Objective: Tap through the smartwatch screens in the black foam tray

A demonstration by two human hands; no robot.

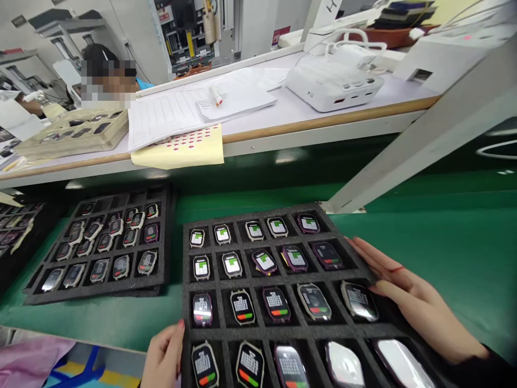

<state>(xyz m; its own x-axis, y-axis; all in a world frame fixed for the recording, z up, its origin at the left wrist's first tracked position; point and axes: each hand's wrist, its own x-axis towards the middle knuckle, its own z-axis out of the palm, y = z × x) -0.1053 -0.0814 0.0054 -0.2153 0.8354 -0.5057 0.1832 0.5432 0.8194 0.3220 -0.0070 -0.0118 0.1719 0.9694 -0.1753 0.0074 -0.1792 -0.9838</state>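
Observation:
A black foam tray (283,274) lies on the green belt in front of me, its cells holding several smartwatch bodies (242,307) with lit screens. My left hand (163,358) grips the tray's near left edge, thumb on top. My right hand (407,299) lies flat with fingers stretched along the tray's right edge, touching the foam. Neither hand holds a watch.
A second foam tray (103,245) of watches sits to the left on the green belt (444,242). A slanted white frame bar (424,137) crosses at the right. Behind, a white bench carries paper sheets (194,105), a yellow sheet (181,148), a white device (333,83); a person sits beyond.

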